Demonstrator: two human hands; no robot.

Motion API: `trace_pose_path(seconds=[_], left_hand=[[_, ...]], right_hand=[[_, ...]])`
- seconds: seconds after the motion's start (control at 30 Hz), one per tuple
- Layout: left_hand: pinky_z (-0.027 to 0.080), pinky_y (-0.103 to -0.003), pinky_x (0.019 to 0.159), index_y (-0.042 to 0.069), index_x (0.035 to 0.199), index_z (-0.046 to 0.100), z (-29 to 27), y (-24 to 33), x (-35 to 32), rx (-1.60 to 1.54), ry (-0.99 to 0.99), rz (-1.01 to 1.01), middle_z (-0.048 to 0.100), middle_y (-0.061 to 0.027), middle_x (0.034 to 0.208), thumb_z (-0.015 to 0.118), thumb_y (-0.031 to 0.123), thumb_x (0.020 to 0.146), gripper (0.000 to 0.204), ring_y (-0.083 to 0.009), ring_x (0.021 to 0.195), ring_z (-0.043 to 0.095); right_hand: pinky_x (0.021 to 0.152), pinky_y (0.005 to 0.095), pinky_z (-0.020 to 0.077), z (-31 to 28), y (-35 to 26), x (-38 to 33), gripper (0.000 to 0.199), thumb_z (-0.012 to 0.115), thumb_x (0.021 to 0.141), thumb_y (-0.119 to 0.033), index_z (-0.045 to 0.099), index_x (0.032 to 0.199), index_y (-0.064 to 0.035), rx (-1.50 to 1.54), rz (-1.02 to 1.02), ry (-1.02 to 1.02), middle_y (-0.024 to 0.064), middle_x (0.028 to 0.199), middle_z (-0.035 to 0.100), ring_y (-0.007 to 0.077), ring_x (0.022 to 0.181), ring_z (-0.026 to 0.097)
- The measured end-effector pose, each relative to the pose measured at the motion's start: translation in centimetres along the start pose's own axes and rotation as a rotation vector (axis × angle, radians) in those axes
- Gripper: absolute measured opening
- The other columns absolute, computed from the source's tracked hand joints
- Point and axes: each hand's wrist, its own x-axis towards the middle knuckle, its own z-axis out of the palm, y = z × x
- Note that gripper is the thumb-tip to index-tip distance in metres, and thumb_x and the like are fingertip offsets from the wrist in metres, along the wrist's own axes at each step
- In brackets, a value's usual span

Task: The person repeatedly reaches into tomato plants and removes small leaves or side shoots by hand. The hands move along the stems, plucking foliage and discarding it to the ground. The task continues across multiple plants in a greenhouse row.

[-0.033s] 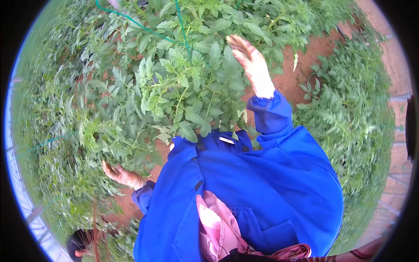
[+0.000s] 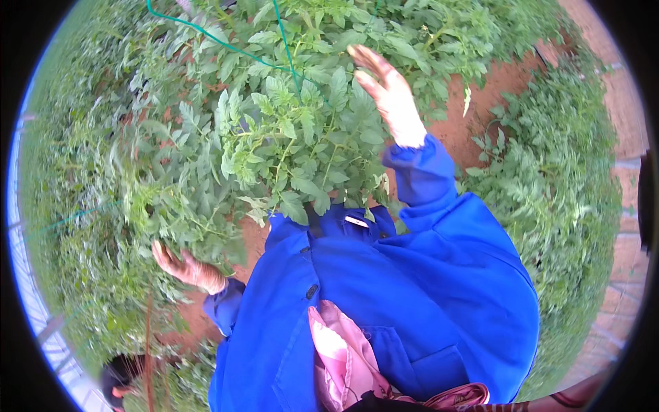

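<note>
Nearest to me, from 4 o'clock round to 7, spreads my blue coat (image 2: 439, 275), with a pink scarf (image 2: 338, 350) spilling out of its front at 6 o'clock. My left hand (image 2: 191, 270) reaches out at 8 o'clock, low beside the foliage; its thumb stands off from the other fingers, which are loosely spread. Whether they brush a leaf I cannot tell. My right hand (image 2: 392, 99) is raised at 1 o'clock, thumb well apart, the remaining fingers straight and close to one another, tips toward 12. The leafy green plant (image 2: 295, 151) stands between my two hands, at 11 o'clock, its lowest leaves hanging over the edge of my coat. One green string (image 2: 284, 42) comes down to it from near 12, and another (image 2: 206, 33) slants in from 11 to meet it. Past my right hand, at 2 o'clock, lies reddish-brown soil (image 2: 504, 79); beyond that, a row of plants (image 2: 556, 185) fills 3 o'clock. Farthest off, between 7 and 8, another person (image 2: 122, 374) in dark clothing shows small.
</note>
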Motion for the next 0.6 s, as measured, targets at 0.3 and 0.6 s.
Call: trace_pose_path(seconds=[0.3,0.6], left_hand=[[0.019,-0.049,0.103,0.013,0.107,0.054,17.6,19.0,11.1,0.867,-0.541,1.065,0.054,-0.0061,0.111,0.052,-0.001,0.062,0.047,-0.0249,0.120,0.038],[0.013,-0.051,0.107,0.001,0.110,0.052,-8.0,5.9,4.4,1.268,-0.997,0.372,0.058,-0.0157,0.093,0.060,0.006,0.064,0.047,-0.0282,0.110,0.047]], right_hand=[[0.081,0.0285,0.0428,4.0,-2.2,5.8,0.032,0.049,0.089,-0.029,0.059,0.103,-0.0022,0.116,0.007,-0.386,0.0048,0.091,0.065,0.0143,0.085,0.059],[0.073,0.0265,0.0450,0.8,0.7,8.1,0.027,0.045,0.088,-0.024,0.064,0.082,-0.0068,-0.274,-0.050,-0.095,0.0024,0.073,0.065,0.0155,0.076,0.061]])
